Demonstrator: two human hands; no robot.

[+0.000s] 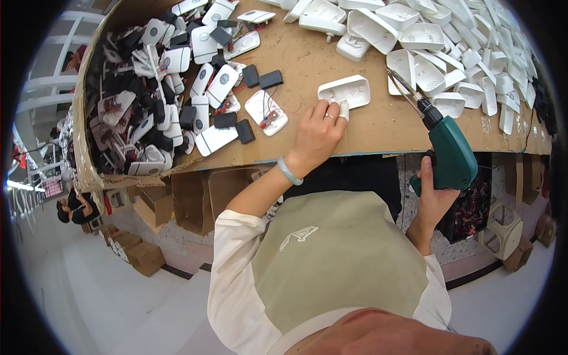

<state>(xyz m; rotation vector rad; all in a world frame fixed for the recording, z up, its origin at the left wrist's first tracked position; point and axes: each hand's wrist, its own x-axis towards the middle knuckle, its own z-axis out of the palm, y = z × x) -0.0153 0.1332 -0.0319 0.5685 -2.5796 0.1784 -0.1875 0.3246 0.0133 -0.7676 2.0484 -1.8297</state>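
Note:
My left hand [320, 131] reaches over the cardboard-covered table, its curled fingers on the near edge of a white plastic housing shell [359, 90]. The shell lies with its hollow side up and has a patch of small holes inside. One of those fingertips is wrapped in white. In my right hand [436, 204] is a dark green power screwdriver [451, 151], gripped by its handle. Its long bit points up and left, toward a white shell at the edge of the pile. Left of my left hand lies a white cover [267, 112] with red wires and a small circuit board.
White empty shells [420, 36] are heaped at the far right. Wired white covers with black blocks [216, 86] pile up at the left, against a cardboard wall [89, 127]. Below the table are cardboard boxes [190, 201], a dark crate [470, 216] and a plastic stool [504, 229].

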